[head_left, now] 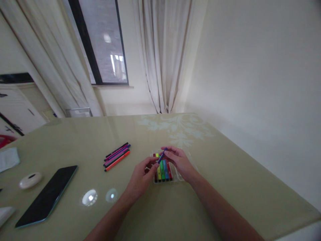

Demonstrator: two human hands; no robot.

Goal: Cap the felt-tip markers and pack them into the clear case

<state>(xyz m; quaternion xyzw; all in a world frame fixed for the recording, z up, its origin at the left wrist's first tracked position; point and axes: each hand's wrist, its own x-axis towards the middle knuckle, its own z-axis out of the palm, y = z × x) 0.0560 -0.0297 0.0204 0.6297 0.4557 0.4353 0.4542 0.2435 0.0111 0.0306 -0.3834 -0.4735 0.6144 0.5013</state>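
Between both hands I hold a dark blue-purple marker [162, 157], tilted, over a clear plastic case [175, 176]. My left hand [143, 174] pinches its lower end, and the fingers of my right hand [181, 161] grip its upper end. Inside the case, several markers stand side by side, among them a yellow marker [158, 174], a green marker [162, 170], a blue marker [166, 170] and a red marker [169, 170]. My hands hide part of the case. To the left lies a loose group of markers [116, 156] in black, purple, pink and orange.
A dark tablet or large phone [47, 197] lies at the left of the glossy table [100, 221]. Beside it are a white rounded object [30, 180] and a pale cloth or tissue [9, 159]. The wall [255, 87] borders the table's right side; curtains [165, 60] hang behind.
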